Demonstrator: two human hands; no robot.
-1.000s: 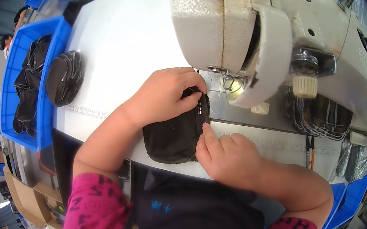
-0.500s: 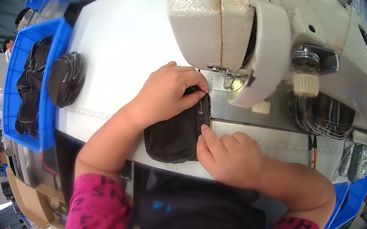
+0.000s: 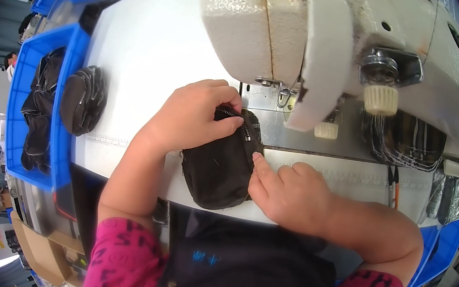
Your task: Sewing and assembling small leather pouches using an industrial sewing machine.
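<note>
At centre, pinching black zippered pouch (image 3: 213, 171) with left hand (image 3: 198, 112), touching its edge with right hand (image 3: 291, 194), unclear whether gripping; lower centre, wearing apron (image 3: 263, 273) with blue writing (image 3: 205, 257).

Kinda busy white bench (image 3: 149, 42): it's got a sewing machine (image 3: 401, 24), black pouch (image 3: 216, 171), dark fabric stack (image 3: 81, 102) left, another pile (image 3: 411, 141) right.

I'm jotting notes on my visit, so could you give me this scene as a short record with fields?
Left hand: pinches a black pouch near its zipper
Right hand: touches the pouch's right edge
Machine: white sewing machine, just beyond the hands
Left side: blue bin holding black pieces, dark stack beside it
Clothing: pink sleeves with dark markings
</note>
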